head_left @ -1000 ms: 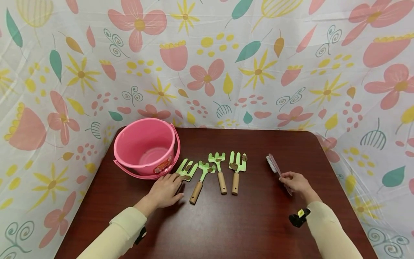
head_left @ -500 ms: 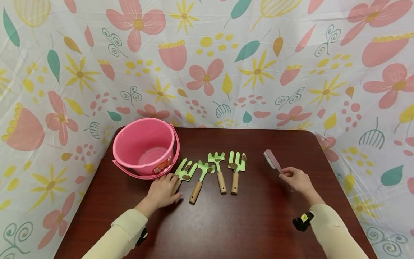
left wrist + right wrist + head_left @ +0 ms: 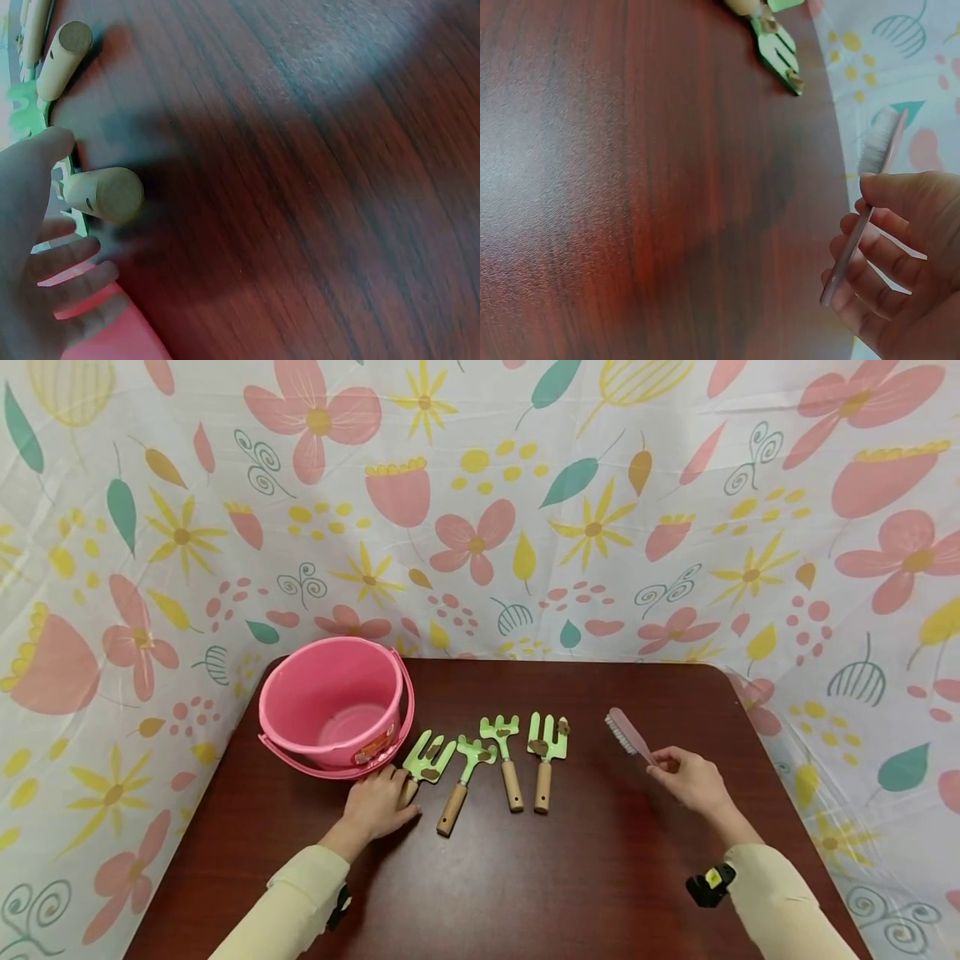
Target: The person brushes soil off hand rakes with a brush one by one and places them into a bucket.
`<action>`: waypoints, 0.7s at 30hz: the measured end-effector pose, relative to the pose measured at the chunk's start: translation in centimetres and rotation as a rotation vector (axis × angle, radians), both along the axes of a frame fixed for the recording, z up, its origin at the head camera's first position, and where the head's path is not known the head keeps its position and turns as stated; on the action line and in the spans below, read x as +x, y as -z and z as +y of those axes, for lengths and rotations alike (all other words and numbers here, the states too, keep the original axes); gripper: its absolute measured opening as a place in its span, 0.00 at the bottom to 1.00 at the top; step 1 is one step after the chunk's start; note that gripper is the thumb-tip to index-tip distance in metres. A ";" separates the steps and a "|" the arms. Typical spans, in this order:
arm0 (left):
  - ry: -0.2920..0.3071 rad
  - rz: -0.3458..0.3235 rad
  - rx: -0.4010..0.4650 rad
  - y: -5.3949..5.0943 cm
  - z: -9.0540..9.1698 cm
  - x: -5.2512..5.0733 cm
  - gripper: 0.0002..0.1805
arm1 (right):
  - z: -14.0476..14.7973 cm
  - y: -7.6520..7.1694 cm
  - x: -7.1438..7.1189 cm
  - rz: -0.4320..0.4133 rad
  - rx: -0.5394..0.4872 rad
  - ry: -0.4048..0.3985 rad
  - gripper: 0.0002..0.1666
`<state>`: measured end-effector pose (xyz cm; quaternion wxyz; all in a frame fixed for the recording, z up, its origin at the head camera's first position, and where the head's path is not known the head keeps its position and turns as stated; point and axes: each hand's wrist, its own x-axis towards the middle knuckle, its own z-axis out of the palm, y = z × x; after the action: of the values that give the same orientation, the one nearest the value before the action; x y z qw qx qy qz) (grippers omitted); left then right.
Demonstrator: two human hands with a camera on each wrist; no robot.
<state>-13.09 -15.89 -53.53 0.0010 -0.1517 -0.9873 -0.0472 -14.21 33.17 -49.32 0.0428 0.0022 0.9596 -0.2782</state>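
Note:
My right hand pinches the handle of a pink brush with white bristles, held above the table on the right. On the other side, my left hand lies by the leftmost green hand fork, beside the bucket. In the left wrist view, its thumb and fingers are spread to either side of that fork's wooden handle. Several small green garden tools with wooden handles lie in a row, among them a rake, another rake and a fork. Brown patches mark their heads.
A pink bucket stands at the table's back left, its handle lowered towards the front. The dark wooden table meets a floral cloth at the back and sides.
My right hand has lifted the brush and swung its bristle end up and to the left. My left hand has shifted slightly, showing more of the leftmost fork's handle.

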 end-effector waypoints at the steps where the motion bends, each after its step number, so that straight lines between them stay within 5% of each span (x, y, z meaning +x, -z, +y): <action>1: -0.013 -0.010 -0.002 0.1 0.0 0.0 0.35 | -0.1 -0.2 0.0 0.014 0.009 -0.007 0.19; 12: -0.108 -0.061 0.008 0.5 0.6 0.0 0.37 | -0.8 -1.6 0.2 0.081 0.052 -0.040 0.18; 21: -0.150 -0.016 0.041 1.3 1.1 0.1 0.35 | -1.3 -2.1 0.2 0.141 0.053 -0.050 0.16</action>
<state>-12.95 -14.79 -54.86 -0.0003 -0.0767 -0.9947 -0.0685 -13.99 31.86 -47.19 -0.0178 -0.0401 0.9670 -0.2511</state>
